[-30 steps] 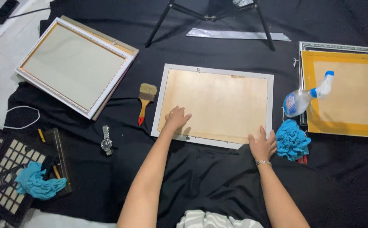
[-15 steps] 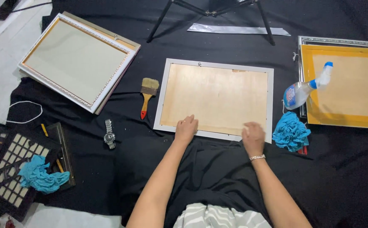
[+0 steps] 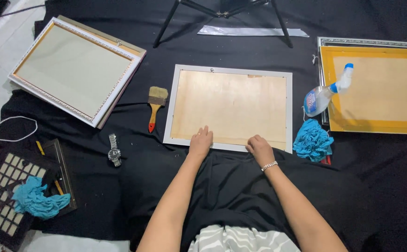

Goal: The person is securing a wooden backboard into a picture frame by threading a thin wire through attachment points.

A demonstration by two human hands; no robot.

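1. Left hand (image 3: 200, 141) flat, fingers spread, pressing near edge of white picture frame (image 3: 230, 107); grips nothing.
2. Right hand (image 3: 260, 147) curled on same edge; can't tell if it grips.
3. Frame lies face-down on black cloth (image 3: 381, 177), centre.
4. Paintbrush (image 3: 155, 106) just left; blue rag (image 3: 312, 141) & spray bottle (image 3: 325, 92) right.

The yellow frame (image 3: 376, 88) runs off the right edge. A tripod (image 3: 222, 14) (legs only) is cut off at the top; the grid tray (image 3: 2, 196) leaves lower left.
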